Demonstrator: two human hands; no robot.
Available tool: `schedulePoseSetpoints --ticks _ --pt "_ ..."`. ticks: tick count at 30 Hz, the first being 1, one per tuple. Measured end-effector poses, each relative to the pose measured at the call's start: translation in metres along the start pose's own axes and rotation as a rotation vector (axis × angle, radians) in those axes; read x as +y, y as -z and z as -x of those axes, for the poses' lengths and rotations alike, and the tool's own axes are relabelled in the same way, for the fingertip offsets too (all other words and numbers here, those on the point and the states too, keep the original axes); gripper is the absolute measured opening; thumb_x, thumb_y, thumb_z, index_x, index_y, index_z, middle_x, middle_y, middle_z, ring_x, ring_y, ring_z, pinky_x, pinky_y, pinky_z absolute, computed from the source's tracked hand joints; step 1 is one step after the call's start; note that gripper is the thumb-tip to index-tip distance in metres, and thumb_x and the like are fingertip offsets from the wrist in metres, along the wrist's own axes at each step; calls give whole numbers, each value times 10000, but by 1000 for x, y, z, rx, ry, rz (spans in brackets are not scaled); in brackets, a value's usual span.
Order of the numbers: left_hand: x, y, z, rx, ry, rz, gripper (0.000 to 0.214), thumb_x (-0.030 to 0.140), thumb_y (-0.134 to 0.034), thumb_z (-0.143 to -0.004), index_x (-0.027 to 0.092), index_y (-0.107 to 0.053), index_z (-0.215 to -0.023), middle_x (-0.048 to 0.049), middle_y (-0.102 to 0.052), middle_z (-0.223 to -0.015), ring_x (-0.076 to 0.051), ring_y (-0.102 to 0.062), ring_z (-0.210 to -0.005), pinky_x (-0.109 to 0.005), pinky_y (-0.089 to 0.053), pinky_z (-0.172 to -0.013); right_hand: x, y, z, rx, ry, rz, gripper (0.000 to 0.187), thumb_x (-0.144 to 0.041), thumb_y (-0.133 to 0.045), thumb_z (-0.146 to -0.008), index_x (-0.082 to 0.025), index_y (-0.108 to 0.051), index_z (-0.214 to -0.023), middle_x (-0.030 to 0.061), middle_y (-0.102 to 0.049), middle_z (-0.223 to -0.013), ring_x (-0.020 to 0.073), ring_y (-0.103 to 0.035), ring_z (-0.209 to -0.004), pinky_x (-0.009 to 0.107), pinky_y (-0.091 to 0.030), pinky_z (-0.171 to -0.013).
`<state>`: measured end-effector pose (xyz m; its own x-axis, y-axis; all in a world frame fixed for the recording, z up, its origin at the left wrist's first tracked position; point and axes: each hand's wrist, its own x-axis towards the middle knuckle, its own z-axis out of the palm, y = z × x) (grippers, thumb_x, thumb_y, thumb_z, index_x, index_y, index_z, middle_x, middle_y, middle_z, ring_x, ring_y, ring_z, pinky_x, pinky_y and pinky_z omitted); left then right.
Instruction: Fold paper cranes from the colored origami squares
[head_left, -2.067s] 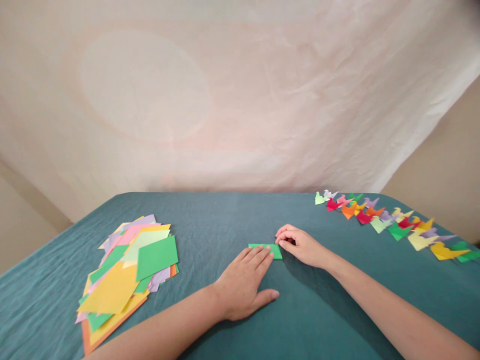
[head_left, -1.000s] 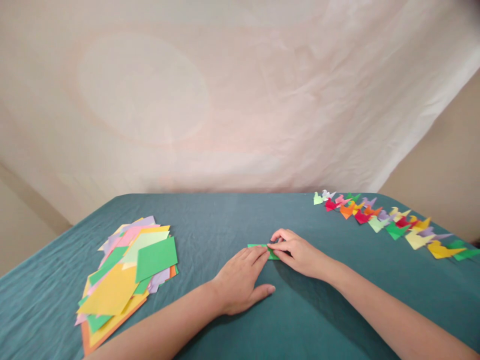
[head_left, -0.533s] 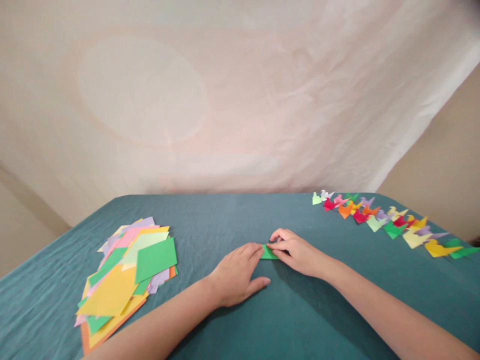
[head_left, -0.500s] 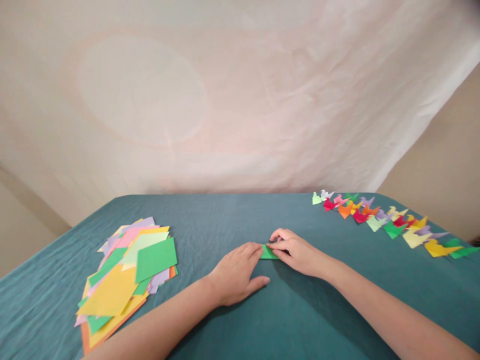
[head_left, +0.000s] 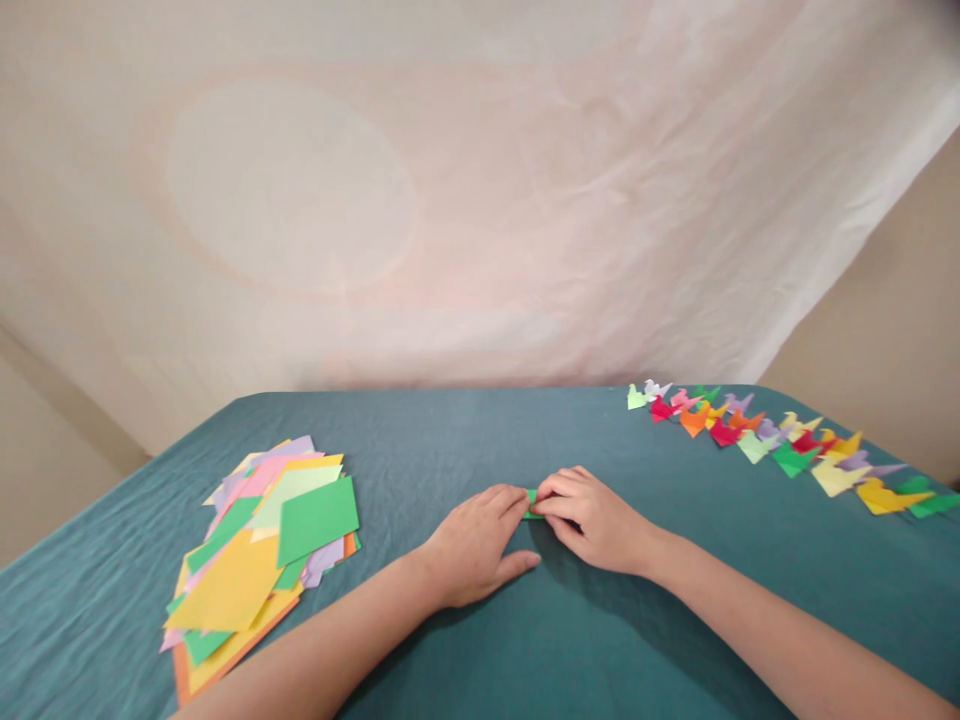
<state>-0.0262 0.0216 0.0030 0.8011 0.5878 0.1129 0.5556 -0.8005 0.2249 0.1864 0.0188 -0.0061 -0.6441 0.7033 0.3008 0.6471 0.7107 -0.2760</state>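
A small folded piece of green paper (head_left: 532, 504) lies on the table between my hands, mostly covered by fingers. My left hand (head_left: 486, 545) rests flat with its fingertips over the paper's left end, the thumb spread away toward me. At the other end, my right hand (head_left: 589, 512) has its thumb and fingers closed in a pinch on the paper. Only a narrow green strip shows between the two hands, so its exact fold is hidden.
Loose coloured paper squares (head_left: 247, 560) lie in an overlapping heap at the left. Several folded paper birds (head_left: 757, 440) stand in slanting rows at the right. Blue-green cloth (head_left: 465, 430) covers the table, and a pale sheet (head_left: 480, 200) hangs behind it.
My right hand has shifted slightly, its fingers drawing together and covering more of the green paper. My left hand stays in place. The view has moved a little.
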Motion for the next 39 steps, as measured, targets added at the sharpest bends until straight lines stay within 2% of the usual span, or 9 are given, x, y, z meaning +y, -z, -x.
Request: schedulePoseSetpoints --ticks 4,12,23,32,39 --pt "0 0 0 -3 -5 0 531 478 -430 -868 148 -382 -1282 -116 -428 -1313 -244 -386 -1217 -374 -301 -1033 0 -4 1 -34 41 33 385 -23 -421 -811 -216 -614 -1081 45 -595 -995 165 -498 -919 328 -349 -829" --pt "1 2 -1 -8 -7 -7 524 478 -431 -868 146 -393 -1272 -116 -432 -1307 -242 -394 -1209 -367 -302 -1031 0 -4 1 -78 76 122 289 -107 -424 -872 -191 -606 -1080 67 -586 -1002 180 -491 -931 336 -347 -833" --pt "0 1 0 -9 -15 -24 548 485 -434 -866 142 -373 -1289 -121 -432 -1312 -246 -389 -1218 -368 -305 -1030 -18 1 3 -132 92 295 273 -119 -444 -838 -136 -588 -1070 113 -575 -976 221 -489 -930 368 -357 -834" --pt "0 -1 -1 -7 -24 -32 556 502 -411 -871 151 -360 -1300 -121 -428 -1316 -249 -383 -1225 -373 -301 -1029 -29 4 1 -157 60 386 253 -112 -414 -862 -129 -596 -1037 104 -588 -935 222 -517 -869 355 -375 -768" --pt "-1 0 0 -19 -26 -37 581 508 -413 -869 132 -356 -1309 -128 -420 -1323 -247 -378 -1229 -364 -307 -1028 -27 9 0 -212 -8 378 241 -99 -419 -849 -156 -644 -913 94 -592 -921 214 -527 -846 350 -360 -729"
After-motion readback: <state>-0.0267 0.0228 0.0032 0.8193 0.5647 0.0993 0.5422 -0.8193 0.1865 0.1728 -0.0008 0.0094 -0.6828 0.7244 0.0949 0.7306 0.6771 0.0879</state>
